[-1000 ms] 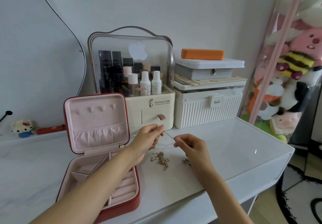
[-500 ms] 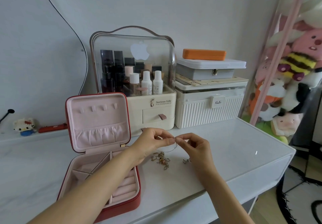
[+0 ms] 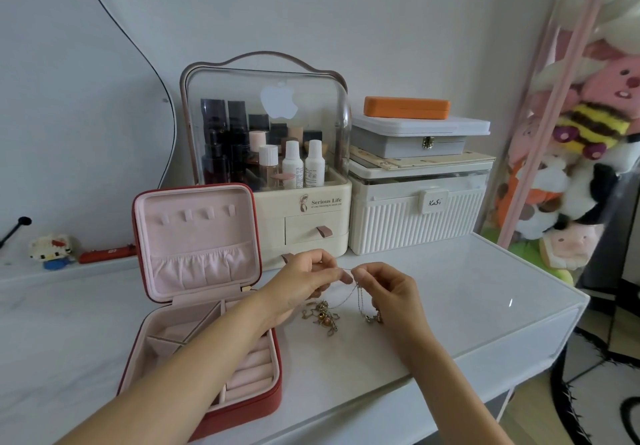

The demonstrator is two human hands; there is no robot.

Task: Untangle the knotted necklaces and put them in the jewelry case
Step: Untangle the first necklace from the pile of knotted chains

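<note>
Head view, contents by size. White table (image 3: 485, 306): bears all items below. Cosmetics organiser (image 3: 266, 153), clear domed lid, bottles inside: at the back, against the wall. Ribbed white storage box (image 3: 415, 222): just beside the organiser, stacked with a grey case (image 3: 415, 136) and an orange case (image 3: 407, 107). Jewelry case (image 3: 194, 292), red outside, pink lining: lid upright, open, left of the hands. Left hand (image 3: 304, 283) and right hand (image 3: 391, 292): fingertips nearly meeting above the table, each pinching a thin chain (image 3: 358, 294) between thumb and forefinger. Necklaces (image 3: 323, 316), gold tangle: on the table directly below the pinch, chain strands hanging down to it, just right of the case.
</note>
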